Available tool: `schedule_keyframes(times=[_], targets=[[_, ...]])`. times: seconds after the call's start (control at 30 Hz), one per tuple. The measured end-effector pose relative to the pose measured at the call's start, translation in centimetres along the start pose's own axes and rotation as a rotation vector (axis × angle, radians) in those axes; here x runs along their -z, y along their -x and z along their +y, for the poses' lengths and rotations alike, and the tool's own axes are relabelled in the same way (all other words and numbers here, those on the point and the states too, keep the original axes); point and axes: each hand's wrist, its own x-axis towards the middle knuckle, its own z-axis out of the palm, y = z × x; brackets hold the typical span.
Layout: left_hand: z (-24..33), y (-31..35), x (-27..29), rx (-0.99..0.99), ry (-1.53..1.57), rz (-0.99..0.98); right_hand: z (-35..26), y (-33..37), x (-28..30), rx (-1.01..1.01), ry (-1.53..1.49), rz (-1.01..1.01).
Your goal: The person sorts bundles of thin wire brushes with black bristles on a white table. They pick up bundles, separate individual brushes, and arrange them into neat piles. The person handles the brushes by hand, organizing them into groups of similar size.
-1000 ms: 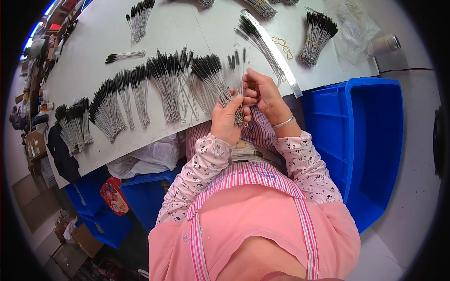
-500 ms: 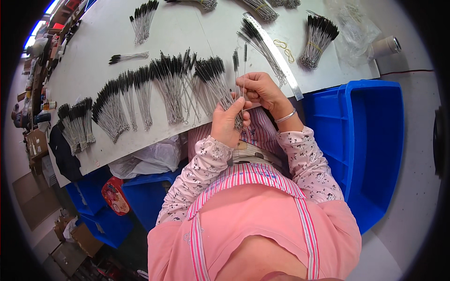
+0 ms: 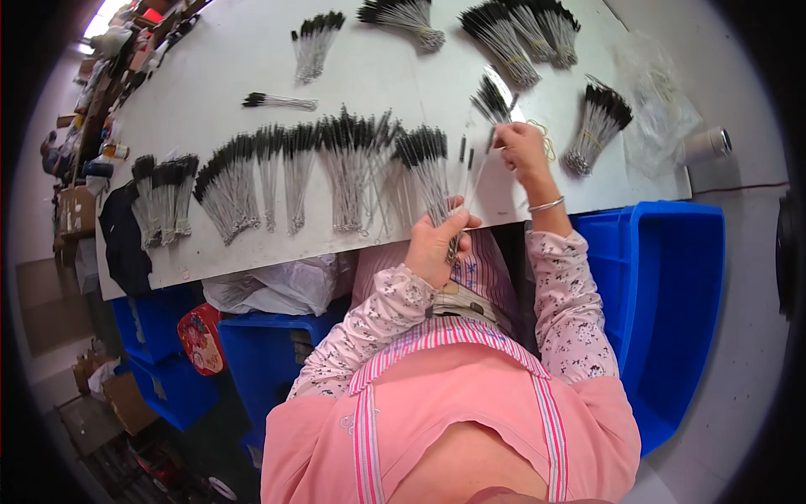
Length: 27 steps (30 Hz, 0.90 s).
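Note:
My left hand is closed round a bunch of thin wire brushes with black bristle tips and twisted silvery stems. A few of its brushes fan out to the right, their tips apart from the rest. Further right and higher, my right hand pinches a single brush, whose dark tip shows above the fingers. That hand is over a small pile of similar brushes lying along a shiny metal strip. The hand hides the stems of the pile and most of the strip.
Several bundles of brushes lie in a row along the table's near edge, others at the back. Yellow rubber bands and a banded bundle are right of my hand. A large blue bin stands at the right.
My right hand has moved from beside the left hand up and right to the pile by the metal strip. My left hand keeps its bunch. The whole view has shifted.

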Motion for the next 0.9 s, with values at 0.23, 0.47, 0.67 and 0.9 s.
schedule_keyframes(times=[0.23,0.47,0.67,0.9], targets=[[0.0,0.2,-0.2,-0.075,-0.048,-0.029,-1.6,-0.4,1.2,0.283,0.615,0.234],[-1.6,-1.3,0.3,-0.074,-0.083,0.022,0.8,7.9,-2.6,-0.156,-0.073,-0.28],[-1.9,-1.6,0.2,-0.038,-0.122,0.053,3.1,7.8,-2.2,-0.236,-0.332,-0.276],[-1.8,-1.7,0.5,0.0,0.029,0.063,3.2,8.1,-2.7,-0.264,-0.338,-0.185]])
